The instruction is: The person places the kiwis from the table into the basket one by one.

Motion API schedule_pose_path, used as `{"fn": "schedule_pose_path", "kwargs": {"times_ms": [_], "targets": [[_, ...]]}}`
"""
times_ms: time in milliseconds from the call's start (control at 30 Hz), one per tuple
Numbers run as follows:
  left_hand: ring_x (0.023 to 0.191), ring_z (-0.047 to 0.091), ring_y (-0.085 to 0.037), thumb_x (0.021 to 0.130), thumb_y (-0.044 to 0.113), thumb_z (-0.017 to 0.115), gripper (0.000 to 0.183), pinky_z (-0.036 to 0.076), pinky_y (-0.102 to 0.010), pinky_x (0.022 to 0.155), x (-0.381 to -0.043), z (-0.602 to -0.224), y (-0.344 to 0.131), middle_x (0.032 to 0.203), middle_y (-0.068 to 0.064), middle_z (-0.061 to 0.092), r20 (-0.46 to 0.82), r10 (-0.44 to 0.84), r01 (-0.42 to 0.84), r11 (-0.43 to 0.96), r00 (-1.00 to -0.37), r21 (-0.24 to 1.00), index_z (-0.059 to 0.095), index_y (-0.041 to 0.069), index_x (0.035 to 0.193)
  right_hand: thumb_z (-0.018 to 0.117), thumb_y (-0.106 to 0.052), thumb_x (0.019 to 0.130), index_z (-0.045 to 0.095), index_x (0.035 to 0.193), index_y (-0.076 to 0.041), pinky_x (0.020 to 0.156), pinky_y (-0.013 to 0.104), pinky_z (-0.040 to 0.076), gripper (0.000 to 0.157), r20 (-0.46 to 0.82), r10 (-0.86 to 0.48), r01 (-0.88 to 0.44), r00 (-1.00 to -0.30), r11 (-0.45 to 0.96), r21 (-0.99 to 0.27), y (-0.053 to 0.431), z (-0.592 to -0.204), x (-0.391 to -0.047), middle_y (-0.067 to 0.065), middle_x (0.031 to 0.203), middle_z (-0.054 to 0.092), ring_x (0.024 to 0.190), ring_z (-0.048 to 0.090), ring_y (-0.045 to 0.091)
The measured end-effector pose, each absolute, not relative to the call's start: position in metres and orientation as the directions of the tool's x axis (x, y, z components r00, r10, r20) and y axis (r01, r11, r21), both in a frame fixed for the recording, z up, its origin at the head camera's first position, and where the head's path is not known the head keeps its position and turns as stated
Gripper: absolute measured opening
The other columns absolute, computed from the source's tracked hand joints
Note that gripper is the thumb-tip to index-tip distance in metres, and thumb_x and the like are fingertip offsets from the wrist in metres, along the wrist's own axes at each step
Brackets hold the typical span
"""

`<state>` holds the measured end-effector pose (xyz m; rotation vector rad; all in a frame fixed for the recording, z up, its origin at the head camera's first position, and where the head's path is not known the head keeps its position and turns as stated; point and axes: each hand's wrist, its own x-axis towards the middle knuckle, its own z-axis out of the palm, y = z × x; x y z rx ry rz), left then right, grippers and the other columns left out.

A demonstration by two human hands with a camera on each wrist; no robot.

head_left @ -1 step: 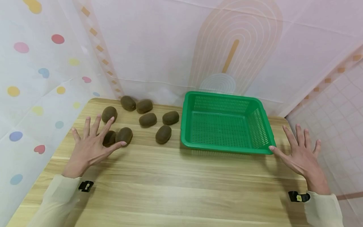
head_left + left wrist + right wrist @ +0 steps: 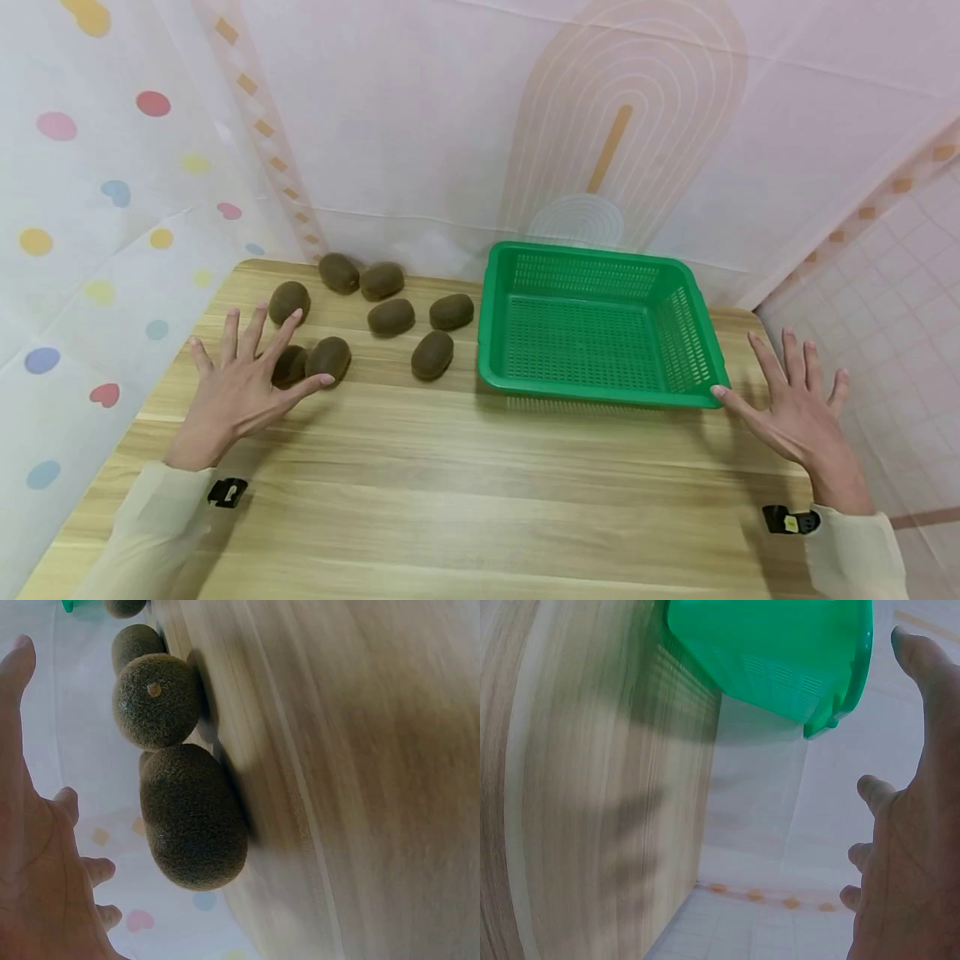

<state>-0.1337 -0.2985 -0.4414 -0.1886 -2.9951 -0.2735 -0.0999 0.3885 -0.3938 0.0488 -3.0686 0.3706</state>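
Observation:
Several brown, fuzzy kiwis lie loose on the left part of the table. My left hand (image 2: 238, 383), fingers spread and straight, is held above the nearest ones, partly covering one kiwi (image 2: 290, 367) in the head view. Beside that one sits another kiwi (image 2: 193, 817), large in the left wrist view, with a gap between it and the palm. A green plastic basket (image 2: 600, 397) with slotted walls stands right of the fruit, nothing inside it. Near its front right corner hovers my right hand (image 2: 798, 417), fingers spread; the right wrist view shows the thumb apart from the rim.
The wood-grain table (image 2: 465, 500) stretches toward me in front of the fruit and basket. Behind it hangs a pale patterned cloth (image 2: 405, 125), close to the basket's back. More cloth (image 2: 75, 317) with coloured dots borders the left side.

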Motion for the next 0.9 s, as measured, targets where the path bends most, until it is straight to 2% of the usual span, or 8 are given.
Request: {"fn": "schedule_pose_path", "kwargs": {"times_ms": [267, 500, 600, 733, 900], "targets": [[0.14, -0.026, -0.028, 0.076, 0.075, 0.053, 0.097, -0.011, -0.078, 0.094, -0.134, -0.439, -0.3, 0.156, 0.001, -0.017, 0.114, 0.102, 0.123, 0.973, -0.988, 0.196, -0.002, 0.042, 0.149, 0.051, -0.056, 0.089, -0.004, 0.152, -0.029, 0.096, 0.068, -0.026, 0.088, 0.05, -0.027, -0.04, -0.998, 0.961, -0.273, 0.387, -0.392, -0.099, 0.001, 0.154, -0.026, 0.139, -0.027, 0.032], [0.141, -0.023, -0.032, 0.08, 0.068, 0.054, 0.096, -0.004, -0.072, 0.103, -0.135, -0.438, -0.306, 0.158, -0.004, -0.013, 0.1, 0.103, 0.129, 0.946, -0.99, 0.297, -0.003, 0.037, 0.15, 0.053, -0.051, 0.09, -0.005, 0.151, -0.03, 0.1, 0.068, -0.02, 0.087, 0.071, -0.031, -0.053, -0.997, 0.939, -0.341, 0.384, -0.394, -0.098, 0.001, 0.155, -0.023, 0.141, -0.02, 0.036], [0.141, -0.019, -0.038, 0.082, 0.065, 0.056, 0.096, -0.002, -0.07, 0.105, -0.135, -0.438, -0.308, 0.158, -0.007, -0.011, 0.09, 0.104, 0.129, 0.929, -0.99, 0.346, -0.004, 0.035, 0.15, 0.055, -0.049, 0.089, -0.002, 0.152, -0.03, 0.102, 0.069, -0.015, 0.087, 0.096, -0.037, -0.069, -0.995, 0.928, -0.366, 0.382, -0.395, -0.098, 0.002, 0.156, -0.02, 0.142, -0.016, 0.037], [0.141, -0.009, -0.045, 0.083, 0.061, 0.059, 0.096, 0.007, -0.071, 0.103, -0.134, -0.439, -0.31, 0.158, -0.012, -0.007, 0.08, 0.102, 0.126, 0.901, -0.992, 0.416, -0.003, 0.033, 0.151, 0.06, -0.047, 0.087, 0.004, 0.152, -0.031, 0.103, 0.07, -0.01, 0.087, 0.134, -0.059, -0.106, -0.989, 0.921, -0.376, 0.377, -0.395, -0.099, 0.001, 0.158, -0.014, 0.143, -0.011, 0.037], [0.139, 0.006, -0.047, 0.082, 0.055, 0.064, 0.096, 0.017, -0.072, 0.097, -0.134, -0.444, -0.311, 0.155, -0.021, 0.008, 0.081, 0.105, 0.132, 0.859, -0.991, 0.495, 0.001, 0.033, 0.151, 0.067, -0.042, 0.083, 0.016, 0.151, -0.029, 0.104, 0.07, -0.004, 0.086, 0.214, -0.107, -0.184, -0.971, 0.905, -0.383, 0.368, -0.395, -0.096, 0.001, 0.159, 0.001, 0.144, 0.0, 0.035]]}}
